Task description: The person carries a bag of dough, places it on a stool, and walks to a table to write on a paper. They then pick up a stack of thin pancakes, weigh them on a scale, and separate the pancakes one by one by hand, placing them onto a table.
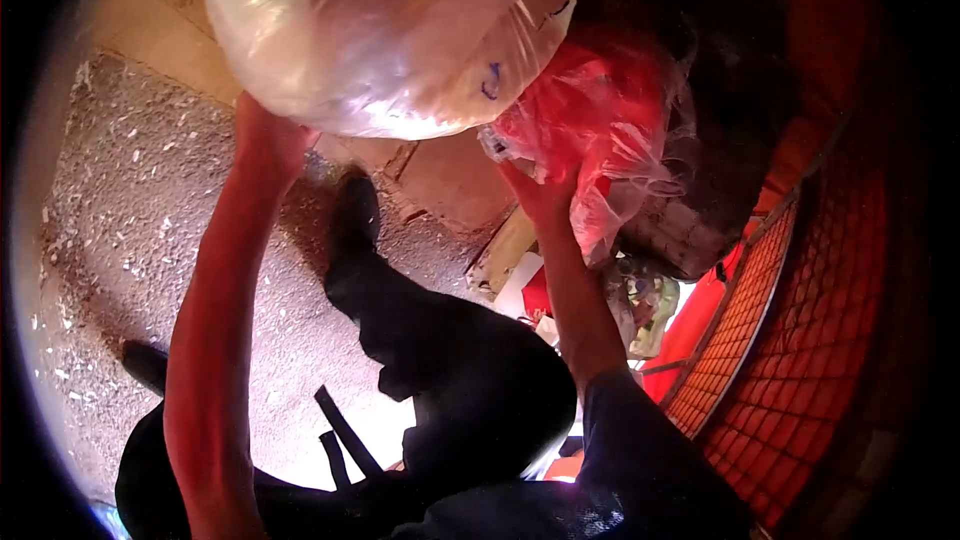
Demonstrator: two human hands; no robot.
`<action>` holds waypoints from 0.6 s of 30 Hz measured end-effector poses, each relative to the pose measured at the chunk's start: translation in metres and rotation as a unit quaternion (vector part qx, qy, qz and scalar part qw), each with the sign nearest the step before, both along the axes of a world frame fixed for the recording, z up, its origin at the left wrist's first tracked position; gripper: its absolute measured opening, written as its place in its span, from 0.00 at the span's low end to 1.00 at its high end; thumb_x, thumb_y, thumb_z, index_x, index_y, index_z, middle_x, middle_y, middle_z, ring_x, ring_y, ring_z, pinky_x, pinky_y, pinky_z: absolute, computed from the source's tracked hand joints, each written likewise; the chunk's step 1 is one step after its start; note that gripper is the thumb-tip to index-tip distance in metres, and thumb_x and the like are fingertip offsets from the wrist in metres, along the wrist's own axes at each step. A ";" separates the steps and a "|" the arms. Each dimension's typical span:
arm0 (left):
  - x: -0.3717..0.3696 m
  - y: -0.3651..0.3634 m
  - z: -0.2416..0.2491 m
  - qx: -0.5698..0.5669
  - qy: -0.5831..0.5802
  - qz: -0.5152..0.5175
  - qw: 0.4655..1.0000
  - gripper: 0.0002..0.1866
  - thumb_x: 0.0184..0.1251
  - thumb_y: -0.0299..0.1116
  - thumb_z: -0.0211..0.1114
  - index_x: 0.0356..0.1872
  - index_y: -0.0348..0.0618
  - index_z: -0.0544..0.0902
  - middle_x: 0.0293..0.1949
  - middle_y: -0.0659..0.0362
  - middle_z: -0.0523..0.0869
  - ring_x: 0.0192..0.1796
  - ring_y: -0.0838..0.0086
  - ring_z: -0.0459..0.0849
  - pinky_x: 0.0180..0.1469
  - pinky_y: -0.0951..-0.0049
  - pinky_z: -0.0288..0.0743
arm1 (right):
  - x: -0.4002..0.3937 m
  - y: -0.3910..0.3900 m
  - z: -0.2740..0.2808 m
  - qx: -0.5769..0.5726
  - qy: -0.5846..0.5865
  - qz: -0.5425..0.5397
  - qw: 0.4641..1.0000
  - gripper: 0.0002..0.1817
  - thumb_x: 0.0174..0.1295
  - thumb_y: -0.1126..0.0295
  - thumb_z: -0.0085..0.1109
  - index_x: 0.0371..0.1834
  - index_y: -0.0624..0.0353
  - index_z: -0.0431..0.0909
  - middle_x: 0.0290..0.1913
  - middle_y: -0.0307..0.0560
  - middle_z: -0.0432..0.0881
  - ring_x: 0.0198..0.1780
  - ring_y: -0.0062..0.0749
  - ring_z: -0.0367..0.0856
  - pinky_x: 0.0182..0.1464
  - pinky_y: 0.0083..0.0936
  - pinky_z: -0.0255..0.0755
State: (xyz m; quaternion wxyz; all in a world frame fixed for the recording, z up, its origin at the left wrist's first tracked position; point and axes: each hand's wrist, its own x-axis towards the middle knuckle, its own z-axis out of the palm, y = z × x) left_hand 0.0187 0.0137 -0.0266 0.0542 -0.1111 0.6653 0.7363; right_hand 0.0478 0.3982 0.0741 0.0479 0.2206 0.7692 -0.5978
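A large, full, translucent whitish plastic bag (380,40) fills the top of the view. My left hand (275,138) is at its lower left edge, holding it, with most of the fingers hidden behind the bag. To the right, my right hand (545,192) grips a crumpled red plastic bag (610,115) with clear film over it. The thumb shows near the bag's lower left side, while the other fingers are largely covered by the plastic. The contents of both bags cannot be made out.
Rough ground (140,210) scattered with pale bits lies at left, with my dark shoe (355,210) on it. A wooden piece (503,252) and mixed packaging (650,310) are below the red bag. A red wire-mesh panel (740,315) stands at right.
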 end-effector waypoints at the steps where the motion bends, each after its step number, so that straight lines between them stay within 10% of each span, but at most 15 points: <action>1: 0.000 0.005 0.003 0.182 -0.092 0.057 0.977 0.18 0.56 0.26 0.68 0.49 0.35 0.78 0.39 0.54 0.84 0.38 0.71 0.83 0.37 0.70 0.78 | -0.005 0.008 -0.016 0.048 0.034 0.027 0.998 0.46 0.44 0.66 0.76 0.69 0.52 0.61 0.65 0.44 0.67 0.63 0.39 0.68 0.60 0.49 0.72; 4: 0.000 0.000 0.002 -0.046 0.005 0.005 0.999 0.14 0.60 0.28 0.66 0.46 0.39 0.74 0.35 0.58 0.79 0.34 0.74 0.78 0.34 0.72 0.75 | -0.035 0.029 -0.056 0.140 0.110 0.058 0.982 0.38 0.55 0.45 0.64 0.68 0.46 0.66 0.65 0.39 0.70 0.65 0.40 0.68 0.61 0.48 0.71; 5: 0.000 0.000 0.004 -0.142 0.049 0.004 0.989 0.12 0.62 0.29 0.65 0.44 0.41 0.73 0.33 0.60 0.77 0.32 0.75 0.76 0.33 0.73 0.73 | -0.047 0.042 -0.051 -0.099 0.067 -0.002 0.993 0.35 0.58 0.40 0.58 0.65 0.45 0.69 0.65 0.39 0.71 0.65 0.42 0.69 0.61 0.49 0.71; 6: 0.003 0.000 -0.005 -0.102 0.036 0.014 0.994 0.17 0.61 0.26 0.65 0.50 0.38 0.73 0.38 0.59 0.79 0.36 0.74 0.78 0.35 0.73 0.75 | -0.062 0.045 -0.039 -0.315 0.023 -0.106 0.943 0.34 0.60 0.36 0.52 0.63 0.44 0.72 0.65 0.39 0.72 0.65 0.44 0.70 0.61 0.51 0.70; 9: 0.002 0.006 -0.009 0.301 -0.087 0.139 0.940 0.22 0.66 0.30 0.61 0.60 0.37 0.70 0.48 0.56 0.79 0.45 0.72 0.79 0.43 0.72 0.78 | -0.109 0.134 -0.053 -0.255 0.013 -0.112 0.960 0.31 0.61 0.38 0.52 0.60 0.46 0.74 0.61 0.41 0.75 0.62 0.43 0.71 0.60 0.52 0.70; 18: 0.020 0.002 -0.057 0.222 -0.099 0.093 0.965 0.23 0.67 0.37 0.63 0.59 0.40 0.70 0.49 0.55 0.78 0.48 0.67 0.79 0.49 0.65 0.78 | -0.165 0.245 -0.091 -0.193 -0.089 -0.137 0.967 0.29 0.62 0.39 0.49 0.57 0.46 0.75 0.52 0.47 0.79 0.58 0.49 0.72 0.56 0.61 0.70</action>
